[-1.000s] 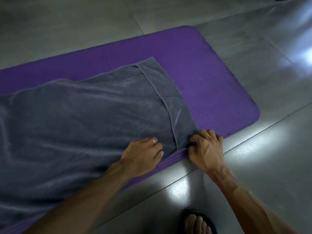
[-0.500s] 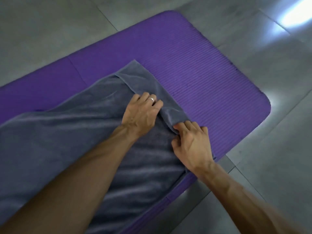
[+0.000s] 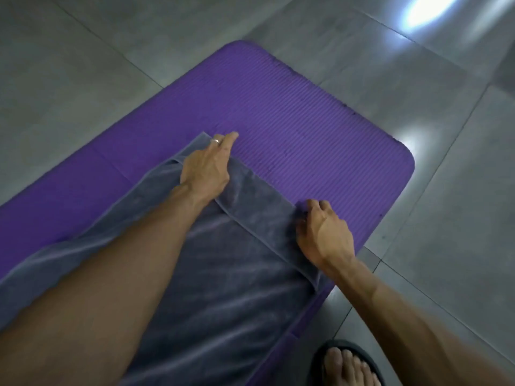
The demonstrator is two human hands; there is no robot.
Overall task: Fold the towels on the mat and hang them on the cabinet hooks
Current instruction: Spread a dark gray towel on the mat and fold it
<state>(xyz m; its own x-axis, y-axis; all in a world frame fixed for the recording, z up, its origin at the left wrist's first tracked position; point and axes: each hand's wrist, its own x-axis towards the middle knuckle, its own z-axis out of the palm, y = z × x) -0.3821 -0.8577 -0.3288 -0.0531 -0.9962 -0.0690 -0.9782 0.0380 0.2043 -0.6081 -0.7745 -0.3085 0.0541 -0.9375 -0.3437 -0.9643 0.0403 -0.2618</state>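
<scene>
The grey terry-cloth towel (image 3: pixel 223 288) lies spread on the purple ribbed foam mat (image 3: pixel 292 121), with a narrow band along its far end folded back over itself. The mat rests on a grey tiled floor (image 3: pixel 83 51), which shows bright light reflections at the upper right. A foot in a black open-toed sandal (image 3: pixel 345 366) stands on the floor just beside the mat's near edge.

The left hand (image 3: pixel 207 165) lies flat on the far corner of the folded band, fingers extended, the fingertips reaching onto the mat; a ring is visible on one finger. The right hand (image 3: pixel 323 232) sits at the near end of the band, fingers curled down over the towel's edge, gripping it. Both forearms extend across the towel.
</scene>
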